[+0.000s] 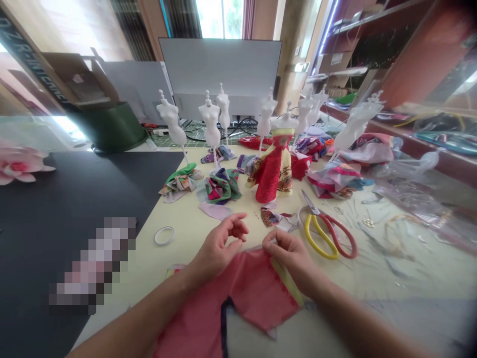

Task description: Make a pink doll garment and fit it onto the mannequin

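Grip of the right hand: thumb and fingers clamped on the upper edge of the red cloth, lower centre of the frame. Left hand: fingers curled, apart from the thumb; contact with the cloth cannot be told. Scissors lie right of centre, white ring left of centre, both on the worktop.

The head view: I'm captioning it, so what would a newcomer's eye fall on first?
Probably the red-and-yellow dress near the middle, among bare white mannequins. Next, perhaps, come the yellow-and-red-handled scissors, just right of the right hand, which pinches red cloth.
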`<act>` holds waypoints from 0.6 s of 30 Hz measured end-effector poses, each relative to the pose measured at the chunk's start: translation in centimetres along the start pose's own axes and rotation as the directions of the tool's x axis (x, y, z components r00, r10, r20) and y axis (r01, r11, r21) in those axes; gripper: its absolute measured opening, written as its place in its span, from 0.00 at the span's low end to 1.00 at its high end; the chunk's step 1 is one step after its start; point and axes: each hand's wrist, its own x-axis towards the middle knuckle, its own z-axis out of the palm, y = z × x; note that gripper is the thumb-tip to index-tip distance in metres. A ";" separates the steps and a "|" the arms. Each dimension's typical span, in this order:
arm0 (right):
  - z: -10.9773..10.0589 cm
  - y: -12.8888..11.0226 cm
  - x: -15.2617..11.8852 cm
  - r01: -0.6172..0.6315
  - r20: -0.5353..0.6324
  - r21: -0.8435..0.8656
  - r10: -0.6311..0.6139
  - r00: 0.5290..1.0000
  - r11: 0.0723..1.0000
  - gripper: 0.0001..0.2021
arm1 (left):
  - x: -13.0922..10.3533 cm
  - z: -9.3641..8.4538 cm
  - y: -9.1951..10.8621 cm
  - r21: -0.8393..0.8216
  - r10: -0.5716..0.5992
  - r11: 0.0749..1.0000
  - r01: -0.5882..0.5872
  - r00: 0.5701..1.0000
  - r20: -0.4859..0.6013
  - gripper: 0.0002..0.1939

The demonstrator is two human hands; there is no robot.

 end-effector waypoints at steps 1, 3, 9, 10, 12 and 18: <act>0.0 0.0 0.0 0.003 0.001 0.015 -0.003 1.000 1.000 0.13 | 0.0 -0.1 0.2 0.107 -0.017 0.994 0.013 0.999 0.041 0.19; 0.0 -0.1 0.0 -0.001 0.001 0.044 0.001 1.000 0.999 0.14 | 0.1 -0.4 0.4 0.278 -0.055 0.960 0.016 0.990 0.134 0.13; 0.0 -0.2 0.0 -0.014 -0.018 0.051 0.015 1.000 0.999 0.13 | 0.0 -0.5 -0.1 0.283 -0.094 0.959 0.033 0.974 0.206 0.10; 0.0 -0.2 0.1 -0.010 -0.021 0.051 0.011 1.000 0.999 0.13 | 0.0 -0.5 -0.2 0.253 -0.105 0.966 0.054 0.975 0.196 0.09; 0.0 -0.1 0.2 0.005 -0.033 0.044 -0.004 0.999 0.999 0.13 | -0.1 -0.4 -0.4 0.205 -0.137 0.974 0.101 0.976 0.169 0.09; -0.1 0.3 0.6 0.061 -0.081 -0.050 -0.065 0.995 0.997 0.10 | -0.3 -0.2 -0.5 0.108 -0.158 0.984 0.145 0.980 0.122 0.07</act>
